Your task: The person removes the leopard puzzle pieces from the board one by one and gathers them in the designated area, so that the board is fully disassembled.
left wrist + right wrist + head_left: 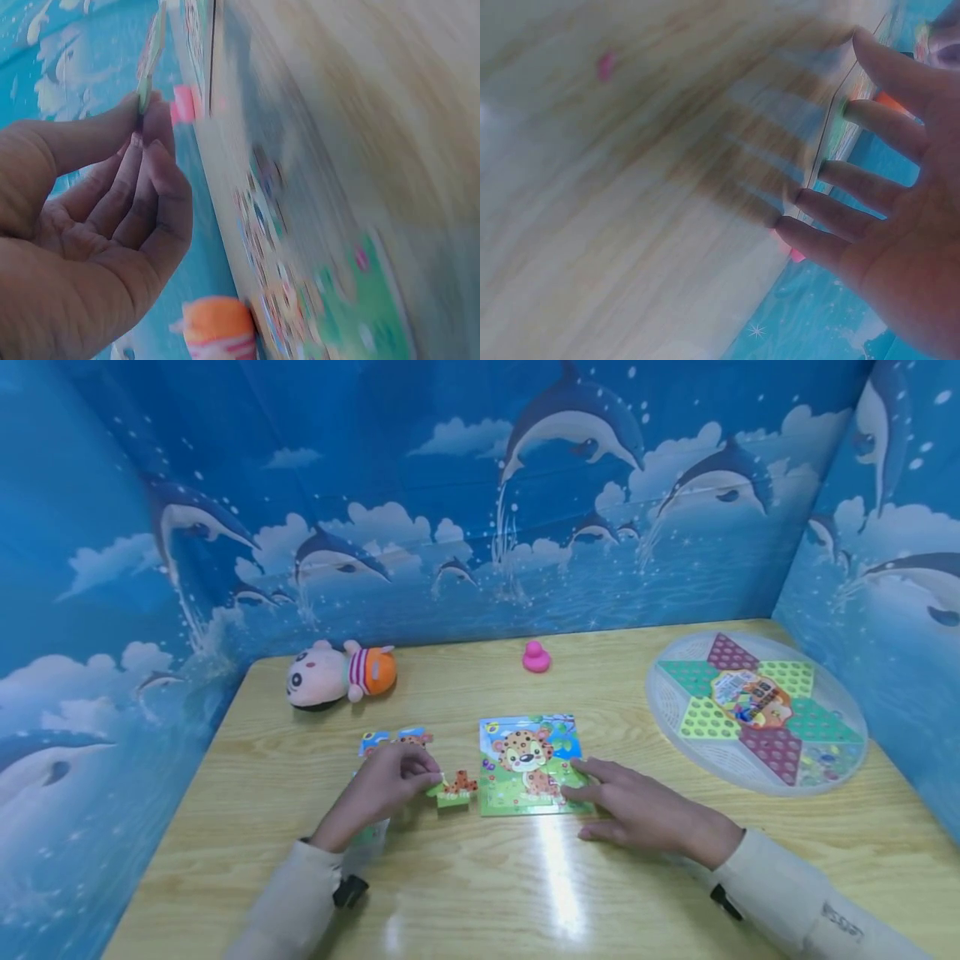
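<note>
My left hand point(384, 783) pinches a jigsaw puzzle piece point(456, 790) between thumb and fingertips, just left of the picture puzzle. The piece is green with a spotted orange part; the left wrist view shows it edge-on, a thin puzzle piece point(152, 60) held above the table. In the middle of the table lies the square leopard puzzle point(525, 752), flat, with a blue and green background. Fingers spread, my right hand point(651, 803) rests its fingertips at the puzzle's right edge. More puzzle pieces point(367, 300) lie under and behind my left hand, partly hidden by it in the head view.
At the back left a plush toy point(337, 675) lies on its side. A pink rubber duck point(536, 657) stands near the back edge. To the right is a round Chinese checkers board point(757, 710) with marbles. A dolphin-print curtain point(420, 485) encloses the wooden table point(465, 893).
</note>
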`<state>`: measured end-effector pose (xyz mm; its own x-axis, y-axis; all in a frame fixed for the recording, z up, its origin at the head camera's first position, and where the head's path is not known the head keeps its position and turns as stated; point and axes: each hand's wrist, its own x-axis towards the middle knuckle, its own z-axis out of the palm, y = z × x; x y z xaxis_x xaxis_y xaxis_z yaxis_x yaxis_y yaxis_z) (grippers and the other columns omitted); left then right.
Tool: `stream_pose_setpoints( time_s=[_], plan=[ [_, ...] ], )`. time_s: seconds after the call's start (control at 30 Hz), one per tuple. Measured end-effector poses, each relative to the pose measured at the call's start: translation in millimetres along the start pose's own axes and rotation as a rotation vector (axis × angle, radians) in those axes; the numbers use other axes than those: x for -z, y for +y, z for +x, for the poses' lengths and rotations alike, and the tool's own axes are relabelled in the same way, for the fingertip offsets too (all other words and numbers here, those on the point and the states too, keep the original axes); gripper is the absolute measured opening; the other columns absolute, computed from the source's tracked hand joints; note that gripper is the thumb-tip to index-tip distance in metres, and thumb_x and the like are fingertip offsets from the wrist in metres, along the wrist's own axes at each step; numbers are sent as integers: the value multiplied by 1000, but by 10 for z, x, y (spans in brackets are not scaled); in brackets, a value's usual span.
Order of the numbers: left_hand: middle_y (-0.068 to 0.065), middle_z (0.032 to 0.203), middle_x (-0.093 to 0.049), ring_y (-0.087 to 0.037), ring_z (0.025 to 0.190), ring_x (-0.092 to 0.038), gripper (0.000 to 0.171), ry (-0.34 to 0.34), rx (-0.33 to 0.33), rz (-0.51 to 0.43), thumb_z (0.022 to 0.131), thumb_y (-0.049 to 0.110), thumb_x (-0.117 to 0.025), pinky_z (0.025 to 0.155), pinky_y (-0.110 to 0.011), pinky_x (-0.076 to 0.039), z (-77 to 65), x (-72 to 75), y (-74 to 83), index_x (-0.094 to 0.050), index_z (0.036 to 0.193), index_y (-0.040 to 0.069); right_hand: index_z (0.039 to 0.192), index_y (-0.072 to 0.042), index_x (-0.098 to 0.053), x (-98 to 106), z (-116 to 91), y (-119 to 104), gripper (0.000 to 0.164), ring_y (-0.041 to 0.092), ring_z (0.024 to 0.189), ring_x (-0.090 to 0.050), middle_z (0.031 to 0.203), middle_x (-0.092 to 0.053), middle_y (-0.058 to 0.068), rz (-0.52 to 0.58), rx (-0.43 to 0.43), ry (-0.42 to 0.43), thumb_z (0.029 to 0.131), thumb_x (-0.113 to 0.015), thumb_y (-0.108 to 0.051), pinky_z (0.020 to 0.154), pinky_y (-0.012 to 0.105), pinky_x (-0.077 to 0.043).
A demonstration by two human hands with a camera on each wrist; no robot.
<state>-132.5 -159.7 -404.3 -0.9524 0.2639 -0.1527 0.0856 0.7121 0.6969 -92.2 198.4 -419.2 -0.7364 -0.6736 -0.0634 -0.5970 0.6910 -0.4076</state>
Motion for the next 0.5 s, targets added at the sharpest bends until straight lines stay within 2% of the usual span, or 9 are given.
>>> stream_pose_setpoints(
  time_s=[0.3,0.5],
  plan=[
    [1,90,-66,-13,84,-63,5,-25,128,6,90,12,-77,77,-34,-55,-233,202,-232,-73,91,14,135,-6,-63,3,-1,-2,55,48,138,-41,151,-42,30,-2,8,1,89,-77,-32,110,60,-36],
    [1,88,-68,-14,83,-63,5,-61,188,22,89,11,-77,76,-34,-56,-330,263,-305,-73,90,15,135,-6,-63,-2,-1,6,55,48,138,-40,151,-42,30,-1,12,0,89,-77,-33,111,60,-36]
  ],
)
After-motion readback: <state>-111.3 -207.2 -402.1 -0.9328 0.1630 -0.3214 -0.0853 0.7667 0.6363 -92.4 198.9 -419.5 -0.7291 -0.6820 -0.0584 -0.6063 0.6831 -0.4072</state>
